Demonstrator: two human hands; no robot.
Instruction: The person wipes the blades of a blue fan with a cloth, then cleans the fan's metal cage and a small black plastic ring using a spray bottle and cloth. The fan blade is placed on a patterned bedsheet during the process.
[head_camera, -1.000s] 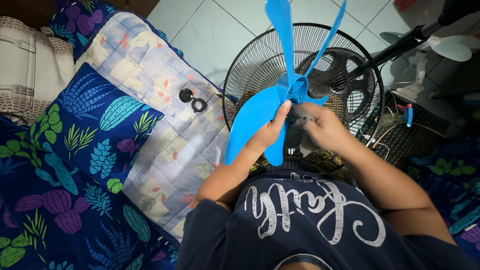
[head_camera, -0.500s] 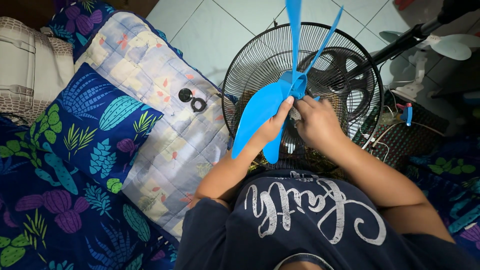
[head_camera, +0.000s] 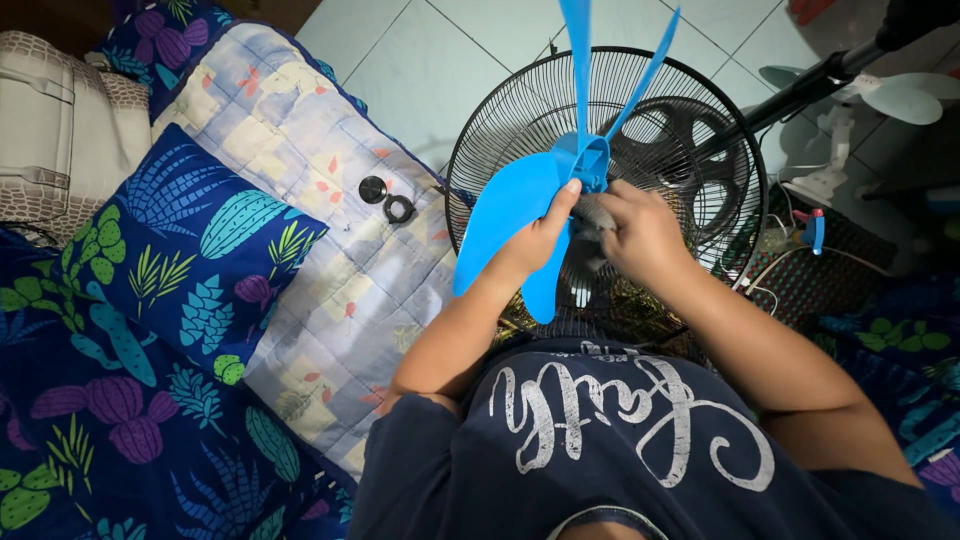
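We grip the bright blue plastic fan blade (head_camera: 515, 225) with our left hand (head_camera: 535, 245), fingers closed around one wide blade near the hub. Our right hand (head_camera: 640, 235) is curled tight on a small grey cloth (head_camera: 592, 215) pressed against the hub. The blade is held above the round black wire fan guard (head_camera: 500, 130) on the tiled floor (head_camera: 420, 60).

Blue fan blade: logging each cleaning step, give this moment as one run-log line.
left hand: holds blue fan blade | right hand: presses grey cloth at hub | below: black fan grille
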